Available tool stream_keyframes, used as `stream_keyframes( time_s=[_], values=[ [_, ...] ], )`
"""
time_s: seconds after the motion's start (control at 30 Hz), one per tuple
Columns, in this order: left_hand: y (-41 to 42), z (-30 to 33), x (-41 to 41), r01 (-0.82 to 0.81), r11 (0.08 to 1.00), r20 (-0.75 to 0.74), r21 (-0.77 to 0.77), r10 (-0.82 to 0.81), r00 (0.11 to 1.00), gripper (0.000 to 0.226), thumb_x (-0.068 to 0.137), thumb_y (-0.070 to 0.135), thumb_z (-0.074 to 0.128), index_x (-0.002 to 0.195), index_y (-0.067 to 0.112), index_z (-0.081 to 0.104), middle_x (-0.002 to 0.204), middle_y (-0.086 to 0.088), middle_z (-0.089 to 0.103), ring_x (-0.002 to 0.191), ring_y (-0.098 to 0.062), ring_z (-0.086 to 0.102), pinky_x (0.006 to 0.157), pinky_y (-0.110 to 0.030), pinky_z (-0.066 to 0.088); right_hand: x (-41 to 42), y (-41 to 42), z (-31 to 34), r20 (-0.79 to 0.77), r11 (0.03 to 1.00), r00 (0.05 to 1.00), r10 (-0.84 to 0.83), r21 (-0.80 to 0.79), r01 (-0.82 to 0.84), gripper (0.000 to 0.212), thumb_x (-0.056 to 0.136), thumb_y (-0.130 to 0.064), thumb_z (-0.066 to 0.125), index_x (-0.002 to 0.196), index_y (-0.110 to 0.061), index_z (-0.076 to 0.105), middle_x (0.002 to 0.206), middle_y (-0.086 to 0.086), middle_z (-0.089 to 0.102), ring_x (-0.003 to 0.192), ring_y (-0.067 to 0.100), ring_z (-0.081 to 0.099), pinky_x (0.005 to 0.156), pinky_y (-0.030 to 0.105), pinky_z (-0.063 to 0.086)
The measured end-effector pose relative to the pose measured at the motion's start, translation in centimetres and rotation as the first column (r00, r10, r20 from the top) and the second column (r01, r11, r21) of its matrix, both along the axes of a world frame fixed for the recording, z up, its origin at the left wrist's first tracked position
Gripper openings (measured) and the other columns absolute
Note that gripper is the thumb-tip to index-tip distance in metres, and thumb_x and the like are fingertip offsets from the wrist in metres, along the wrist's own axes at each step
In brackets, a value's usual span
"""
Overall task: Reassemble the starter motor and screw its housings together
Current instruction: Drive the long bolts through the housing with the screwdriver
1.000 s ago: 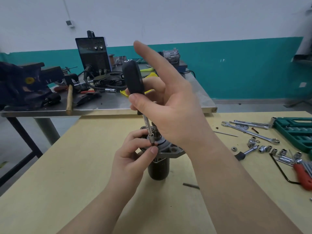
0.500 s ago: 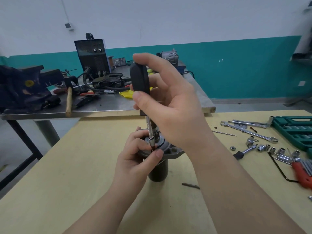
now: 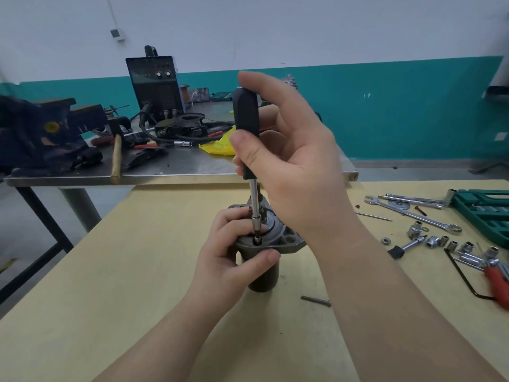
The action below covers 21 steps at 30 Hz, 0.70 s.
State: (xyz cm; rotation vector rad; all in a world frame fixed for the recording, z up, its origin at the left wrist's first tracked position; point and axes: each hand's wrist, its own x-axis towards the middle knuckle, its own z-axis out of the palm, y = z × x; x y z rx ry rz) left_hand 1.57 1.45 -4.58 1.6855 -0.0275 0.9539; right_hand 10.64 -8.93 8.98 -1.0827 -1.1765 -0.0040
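The starter motor (image 3: 264, 277) stands upright on the wooden table, its dark cylindrical body below and its grey flanged housing (image 3: 286, 241) on top. My left hand (image 3: 228, 257) grips the motor at the flange, thumb on the front. My right hand (image 3: 289, 161) holds a black-handled nut driver (image 3: 246, 128) upright, fingers wrapped round the handle. The driver's steel shaft runs down to a small socket (image 3: 257, 239) seated on the flange.
A loose long bolt (image 3: 316, 301) lies right of the motor. Sockets, wrenches (image 3: 413, 215), a red-handled tool (image 3: 497, 285) and a green tool case (image 3: 484, 213) crowd the right side. Behind stands a steel bench (image 3: 170, 166) with a vise, hammer and welder.
My right index finger, stretched out a second ago, has curled onto the driver handle. The driver has come more upright and its socket has settled lower onto the flange.
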Motion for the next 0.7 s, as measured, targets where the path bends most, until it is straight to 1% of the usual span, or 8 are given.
stream_keyframes(
  time_s=[0.07,0.13,0.2,0.33,0.47,0.57,0.63,0.7],
  values=[
    [-0.01,-0.07,0.04,0.001,1.0,0.003,-0.012,-0.001,1.0,0.03,0.077,0.029,0.089,0.105,0.029,0.08,0.129,-0.002,0.061,0.135,-0.033,0.056,0.107,-0.033,0.05,-0.17,-0.03,0.03,-0.013,1.0,1.0,0.009,0.001,-0.009,0.041,0.103,-0.009,0.065,0.137,-0.032,0.06,0.105,-0.005,0.071,0.092,0.034,0.071,0.083,0.057,0.062],
    [-0.05,-0.04,0.06,-0.001,1.0,-0.007,-0.023,0.001,1.0,0.029,0.077,0.028,0.089,0.104,0.025,0.08,0.129,-0.002,0.062,0.135,-0.035,0.056,0.107,-0.034,0.05,-0.29,-0.13,0.08,-0.042,0.999,0.998,0.045,-0.007,-0.045,0.043,0.105,-0.003,0.057,0.139,-0.03,0.058,0.118,0.004,0.073,0.099,0.029,0.074,0.091,0.048,0.064],
    [-0.09,-0.03,0.08,-0.001,1.0,-0.007,-0.027,0.001,1.0,0.028,0.077,0.027,0.088,0.104,0.024,0.08,0.13,-0.003,0.061,0.134,-0.035,0.057,0.106,-0.035,0.051,-0.27,-0.25,0.2,-0.023,0.997,0.998,0.065,-0.035,-0.066,0.047,0.106,0.0,0.054,0.141,-0.03,0.056,0.124,0.008,0.072,0.096,0.025,0.077,0.089,0.045,0.065],
    [-0.23,0.09,0.02,-0.011,0.999,-0.021,-0.042,0.01,1.0,0.029,0.076,0.028,0.089,0.104,0.025,0.081,0.129,-0.003,0.061,0.132,-0.034,0.058,0.104,-0.039,0.05,-0.32,-0.13,0.16,0.038,0.997,0.998,0.056,-0.049,-0.055,0.055,0.101,-0.001,0.065,0.146,-0.031,0.055,0.111,-0.004,0.072,0.09,0.024,0.076,0.088,0.046,0.064],
    [-0.16,0.09,0.03,-0.013,0.999,-0.039,-0.051,0.011,0.999,0.03,0.075,0.029,0.089,0.104,0.025,0.081,0.13,-0.004,0.061,0.132,-0.035,0.056,0.102,-0.043,0.049,-0.21,0.32,0.03,0.058,0.999,0.998,-0.005,-0.044,0.007,0.062,0.096,-0.01,0.075,0.147,-0.039,0.054,0.099,-0.019,0.066,0.084,0.012,0.068,0.08,0.029,0.057],
    [-0.19,0.11,0.14,-0.021,0.999,-0.024,-0.04,0.02,1.0,0.027,0.075,0.029,0.089,0.101,0.031,0.08,0.131,-0.007,0.061,0.134,-0.035,0.056,0.107,-0.045,0.05,-0.12,0.28,0.0,0.031,1.0,0.999,-0.009,-0.026,0.01,0.052,0.099,-0.015,0.073,0.144,-0.037,0.057,0.097,-0.015,0.067,0.085,0.015,0.069,0.079,0.036,0.059],
    [-0.19,0.14,0.16,-0.027,0.999,-0.012,-0.017,0.027,1.0,0.026,0.077,0.03,0.089,0.101,0.034,0.079,0.13,-0.005,0.061,0.134,-0.035,0.056,0.106,-0.037,0.05,-0.16,0.17,0.04,-0.008,1.0,1.0,0.022,-0.011,-0.022,0.041,0.106,-0.018,0.064,0.143,-0.034,0.058,0.104,-0.005,0.072,0.09,0.023,0.074,0.085,0.046,0.064],
    [-0.13,0.13,0.16,-0.033,0.999,-0.019,-0.002,0.033,0.999,0.026,0.078,0.031,0.088,0.101,0.035,0.079,0.129,-0.003,0.061,0.135,-0.034,0.056,0.106,-0.034,0.05,-0.22,0.04,0.14,-0.054,0.997,0.996,0.072,-0.006,-0.072,0.037,0.11,-0.014,0.054,0.141,-0.033,0.058,0.113,0.008,0.074,0.092,0.026,0.078,0.086,0.045,0.066]
  ],
)
